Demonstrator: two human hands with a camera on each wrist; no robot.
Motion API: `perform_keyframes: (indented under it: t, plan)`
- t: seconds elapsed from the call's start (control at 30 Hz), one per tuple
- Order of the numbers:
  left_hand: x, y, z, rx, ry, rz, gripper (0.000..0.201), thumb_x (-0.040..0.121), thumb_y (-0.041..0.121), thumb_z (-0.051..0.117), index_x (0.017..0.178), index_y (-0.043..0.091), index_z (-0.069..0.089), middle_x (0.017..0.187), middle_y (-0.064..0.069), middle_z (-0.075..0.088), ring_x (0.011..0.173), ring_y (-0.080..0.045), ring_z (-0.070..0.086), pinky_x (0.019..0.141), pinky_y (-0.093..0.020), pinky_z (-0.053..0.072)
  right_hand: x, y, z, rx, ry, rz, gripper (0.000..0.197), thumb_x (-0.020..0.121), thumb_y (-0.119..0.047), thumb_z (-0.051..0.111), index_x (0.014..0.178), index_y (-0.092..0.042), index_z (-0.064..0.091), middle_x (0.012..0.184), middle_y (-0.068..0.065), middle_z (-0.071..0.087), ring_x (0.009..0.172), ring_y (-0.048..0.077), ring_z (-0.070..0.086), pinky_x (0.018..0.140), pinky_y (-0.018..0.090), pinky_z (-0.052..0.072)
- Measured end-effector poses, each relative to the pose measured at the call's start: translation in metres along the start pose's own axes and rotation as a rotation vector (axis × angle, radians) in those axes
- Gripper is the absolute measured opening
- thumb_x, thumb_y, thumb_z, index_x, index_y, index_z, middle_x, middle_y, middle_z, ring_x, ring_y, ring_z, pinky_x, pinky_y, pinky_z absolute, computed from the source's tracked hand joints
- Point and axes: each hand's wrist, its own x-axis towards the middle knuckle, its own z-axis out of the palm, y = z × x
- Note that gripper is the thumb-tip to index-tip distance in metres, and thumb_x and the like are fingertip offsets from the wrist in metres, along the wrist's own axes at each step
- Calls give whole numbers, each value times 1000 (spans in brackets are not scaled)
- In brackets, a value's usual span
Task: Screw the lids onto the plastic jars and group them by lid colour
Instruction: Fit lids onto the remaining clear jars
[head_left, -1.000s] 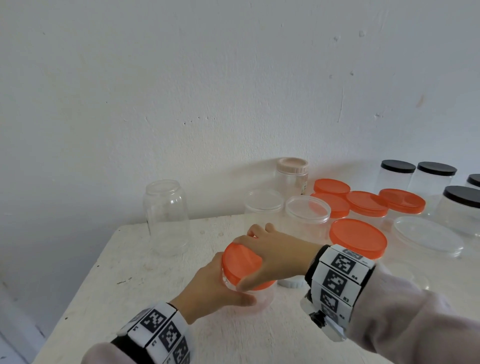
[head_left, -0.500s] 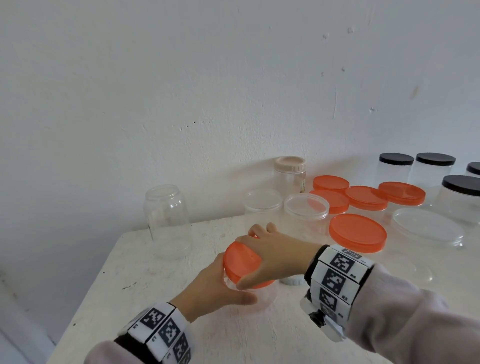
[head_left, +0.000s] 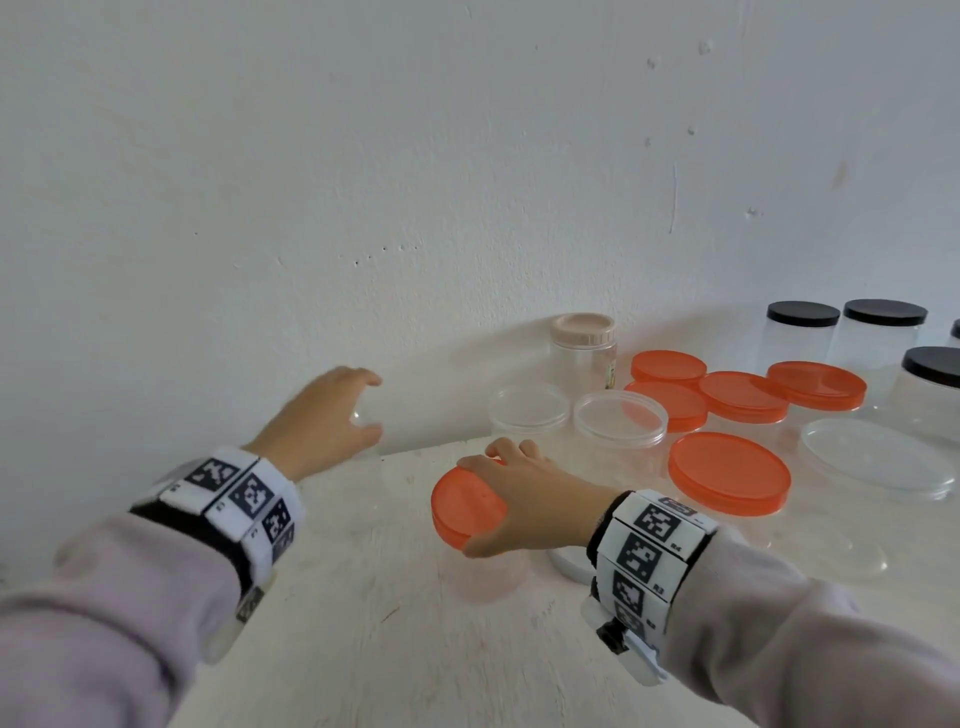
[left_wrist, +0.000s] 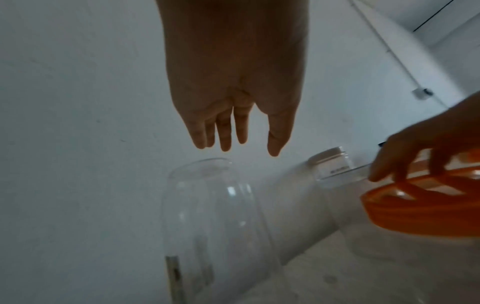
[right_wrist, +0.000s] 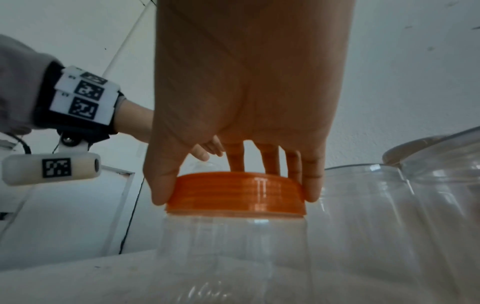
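Observation:
A small clear jar (head_left: 488, 571) stands on the white table (head_left: 363, 649) with an orange lid (head_left: 465, 506) on it. My right hand (head_left: 498, 493) grips that lid from above, thumb and fingers curled round its ribbed rim (right_wrist: 235, 193). My left hand (head_left: 363, 405) hovers at the back left over a tall lidless clear jar (left_wrist: 213, 216). Its fingers (left_wrist: 223, 142) are spread just above the jar's mouth and touch nothing. In the head view this jar is almost hidden behind the left hand.
Orange-lidded jars (head_left: 727, 467) cluster at the right, black-lidded jars (head_left: 883, 317) behind them. Clear-lidded jars (head_left: 618, 415) and a beige-lidded jar (head_left: 584, 332) stand near the wall. A loose white lid (head_left: 563, 564) lies by my right wrist. The table's left edge is close.
My left hand let go of the small jar's body and moved up and back left to the lidless jar. My right hand stays on the orange lid.

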Motion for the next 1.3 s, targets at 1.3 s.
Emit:
perform_keyframes:
  t: [1.3]
  plan:
    - [-77,-1,-56,-420,-81,-429,97,46,85,67,124,34,42,126,1,47,107,-13,54,73,-30,46,-39,51,5,-213,-413,281,92,74,-36,78,148,-35,23,138,-4,36,127,23,39,98,44,44]
